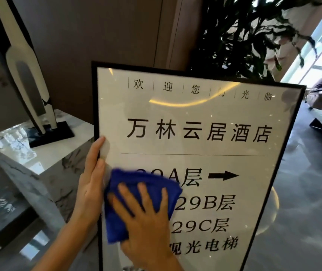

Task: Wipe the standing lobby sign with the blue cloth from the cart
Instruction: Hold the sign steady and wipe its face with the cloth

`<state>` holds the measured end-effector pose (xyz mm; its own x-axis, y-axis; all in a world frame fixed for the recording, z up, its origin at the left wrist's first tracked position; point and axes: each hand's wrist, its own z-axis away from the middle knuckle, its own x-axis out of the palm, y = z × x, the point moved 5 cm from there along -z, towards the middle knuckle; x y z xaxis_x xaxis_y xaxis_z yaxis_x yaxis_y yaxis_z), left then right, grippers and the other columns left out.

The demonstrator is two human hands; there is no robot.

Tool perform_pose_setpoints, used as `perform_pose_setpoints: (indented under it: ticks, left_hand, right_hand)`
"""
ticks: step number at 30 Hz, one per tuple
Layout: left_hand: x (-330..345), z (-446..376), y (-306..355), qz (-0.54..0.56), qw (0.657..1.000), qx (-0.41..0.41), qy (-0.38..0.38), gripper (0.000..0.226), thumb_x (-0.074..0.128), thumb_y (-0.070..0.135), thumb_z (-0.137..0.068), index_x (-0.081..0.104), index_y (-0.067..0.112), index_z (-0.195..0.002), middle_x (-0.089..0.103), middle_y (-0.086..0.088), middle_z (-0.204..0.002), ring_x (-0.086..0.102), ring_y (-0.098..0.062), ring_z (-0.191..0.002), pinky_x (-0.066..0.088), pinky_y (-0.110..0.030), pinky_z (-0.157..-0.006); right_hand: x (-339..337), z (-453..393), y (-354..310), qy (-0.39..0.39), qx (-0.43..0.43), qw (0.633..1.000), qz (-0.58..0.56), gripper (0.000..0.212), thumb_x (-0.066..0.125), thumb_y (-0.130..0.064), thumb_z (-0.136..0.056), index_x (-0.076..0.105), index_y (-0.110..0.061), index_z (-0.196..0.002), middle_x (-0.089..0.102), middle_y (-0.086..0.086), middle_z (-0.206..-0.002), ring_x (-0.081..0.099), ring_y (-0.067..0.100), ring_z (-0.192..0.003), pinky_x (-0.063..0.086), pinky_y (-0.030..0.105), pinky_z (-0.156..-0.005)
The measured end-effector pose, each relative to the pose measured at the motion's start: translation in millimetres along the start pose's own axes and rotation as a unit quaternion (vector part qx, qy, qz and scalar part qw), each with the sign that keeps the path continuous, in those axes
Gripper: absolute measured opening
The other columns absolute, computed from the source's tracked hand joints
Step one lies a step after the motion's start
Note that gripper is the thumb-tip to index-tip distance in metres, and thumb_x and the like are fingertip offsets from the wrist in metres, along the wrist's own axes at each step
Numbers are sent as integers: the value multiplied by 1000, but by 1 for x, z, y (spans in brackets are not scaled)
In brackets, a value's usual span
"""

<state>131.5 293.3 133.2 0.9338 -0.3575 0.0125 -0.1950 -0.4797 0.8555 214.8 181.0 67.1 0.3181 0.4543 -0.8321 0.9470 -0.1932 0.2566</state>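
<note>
Black-framed lobby sign (195, 145) stands upright on the floor, marble plinth (39, 159) just beside its left edge. Blue cloth (136, 202) lies flat on the sign's lower-left glass, over the 29A line. Right hand (146, 222) presses on top of the cloth, fingers spread. Left hand (91, 184) lies flat, uncurled, against the sign's left frame edge, touching the cloth's left side.

**What we can read on the lobby sign**

We read everything off the black-framed sign (195, 149). Along its top run spaced characters: 欢 迎 您, one lost in glare, then 光 临. Below, in large type: 万林云居酒店. Under a thin rule we see "A层" with a right-pointing arrow, its digits hidden by the blue cloth (136, 202), then "29B层", "29C层" and 观光电梯.
</note>
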Motion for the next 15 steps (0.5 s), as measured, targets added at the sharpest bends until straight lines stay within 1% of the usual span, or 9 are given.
perform_pose_setpoints:
  ticks: [2,4,5,6,8,9,12,14,15]
  left_hand:
    - [-1,0,-1,9,1000,-13,3,40,37,47,-96,43,70,-129,45,49,-132,41,24,-124,36,2,-95]
    - [0,2,1,3,1000,-16,6,39,40,47,-96,44,69,-127,50,49,-126,49,24,-114,43,2,-84]
    - [1,2,3,-16,1000,-13,10,39,40,46,-96,43,69,-127,50,51,-123,51,26,-109,44,3,-78]
    - [2,1,5,-44,999,-8,15,40,40,46,-96,40,70,-128,50,54,-119,51,29,-104,44,5,-74]
    - [5,0,7,-97,995,-3,20,41,39,48,-97,32,71,-130,48,59,-111,51,33,-95,42,8,-64]
    - [5,0,6,-116,993,-3,22,41,38,49,-98,30,69,-132,48,60,-106,51,34,-89,40,9,-61]
    - [2,-1,3,-147,988,-10,38,40,38,55,-96,28,72,-131,56,54,-93,57,27,-72,42,6,-54]
    - [0,0,0,-156,986,-14,58,39,36,67,-93,27,74,-130,67,33,-80,63,14,-64,48,-2,-50]
    - [0,0,-1,-160,985,-13,65,40,35,71,-91,28,75,-130,64,27,-75,63,8,-59,49,-4,-50]
  right_hand:
    - [5,24,2,5,-44,999,7,86,55,-60,-78,19,-44,-155,8,-18,-166,2,17,-155,-4,58,-121]
    - [4,37,18,11,-64,998,11,63,42,-56,-93,24,-47,-153,16,-21,-164,9,11,-154,-2,52,-123]
    - [2,38,32,15,-60,998,7,64,44,-56,-92,25,-48,-152,17,-21,-163,11,10,-153,-4,51,-124]
    - [-1,35,48,22,-45,999,3,73,51,-57,-86,23,-48,-153,16,-21,-163,10,9,-153,-6,50,-123]
    - [-12,23,89,49,8,999,11,92,56,-57,-74,15,-44,-155,5,-17,-166,1,13,-154,-8,52,-122]
    - [-21,15,114,72,48,996,11,93,53,-54,-74,10,-42,-156,0,-15,-166,-2,15,-154,-6,54,-122]
    - [-51,-3,200,156,182,970,-26,77,45,-39,-90,7,-39,-157,1,-9,-167,3,21,-155,2,59,-122]
    - [-70,-11,252,209,263,939,-73,63,36,-43,-100,9,-41,-157,10,-4,-167,8,24,-155,5,62,-121]
    - [-78,-16,272,235,302,918,-100,61,34,-45,-101,7,-44,-156,15,-2,-167,10,24,-154,6,62,-121]
